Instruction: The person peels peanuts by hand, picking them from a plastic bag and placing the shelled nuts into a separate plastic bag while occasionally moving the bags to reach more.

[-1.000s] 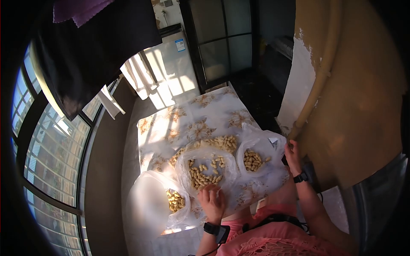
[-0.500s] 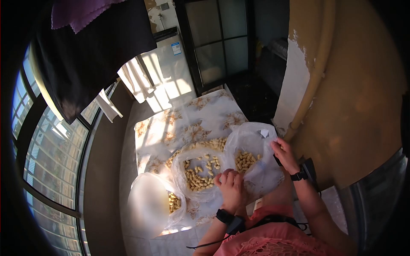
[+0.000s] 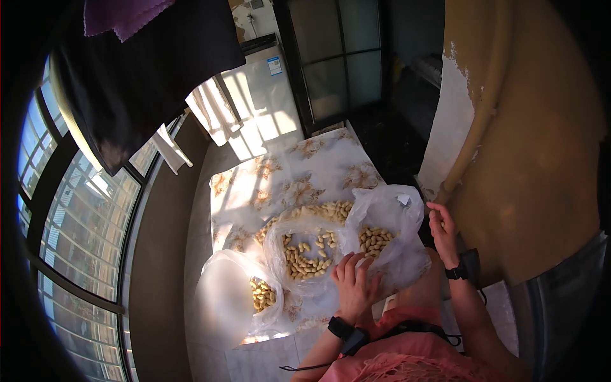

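Observation:
On the flowered tablecloth [image 3: 299, 191] stand three clear plastic bags with peanuts in them. My left hand [image 3: 356, 286] is at the near right edge of the middle bag [image 3: 273, 248], its fingers spread and nothing seen in them. Just right of the right bag [image 3: 414, 223] is my right hand [image 3: 442, 226], raised, with its fingers bent together; whether something small is between them is hidden. Peanuts [image 3: 307, 262] lie in the middle bag, and more peanuts [image 3: 374, 242] in the right bag. The left bag [image 3: 270, 315] holds a smaller heap.
Loose peanuts [image 3: 324, 209] lie behind the middle bag. A pale, blurred round shape [image 3: 223, 302] covers part of the left bag. Dark cloth [image 3: 146, 70] hangs at upper left by the window [image 3: 83, 223]. A brown wall [image 3: 534, 146] with a pipe rises on the right.
My right hand has come away from the right bag's rim and moved a little right. The fingers of my left hand have spread from a closer curl. The whole view has shifted slightly.

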### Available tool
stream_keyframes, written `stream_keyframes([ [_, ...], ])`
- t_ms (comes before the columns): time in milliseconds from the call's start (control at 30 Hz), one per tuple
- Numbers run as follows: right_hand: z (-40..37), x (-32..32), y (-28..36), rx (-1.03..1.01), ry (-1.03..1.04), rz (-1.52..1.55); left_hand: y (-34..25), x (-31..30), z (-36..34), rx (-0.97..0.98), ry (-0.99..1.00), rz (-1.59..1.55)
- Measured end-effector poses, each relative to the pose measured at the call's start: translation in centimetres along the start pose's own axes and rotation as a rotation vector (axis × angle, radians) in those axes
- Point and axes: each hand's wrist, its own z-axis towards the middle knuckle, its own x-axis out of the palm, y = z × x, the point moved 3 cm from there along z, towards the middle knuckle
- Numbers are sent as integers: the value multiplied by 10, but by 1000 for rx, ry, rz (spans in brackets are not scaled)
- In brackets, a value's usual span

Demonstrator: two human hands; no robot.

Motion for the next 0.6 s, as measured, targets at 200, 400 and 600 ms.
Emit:
stream_keyframes([
  [200, -40, 40, 38, -123, 518, -512, 10, 6, -11, -15, -11, 0],
  [400, -51, 49, 18, -331, 622, -743, 10, 16, 9, 70, 244, 222],
  [600, -51, 40, 9, -315, 589, -872, 13, 21, 17, -63, 226, 225],
])
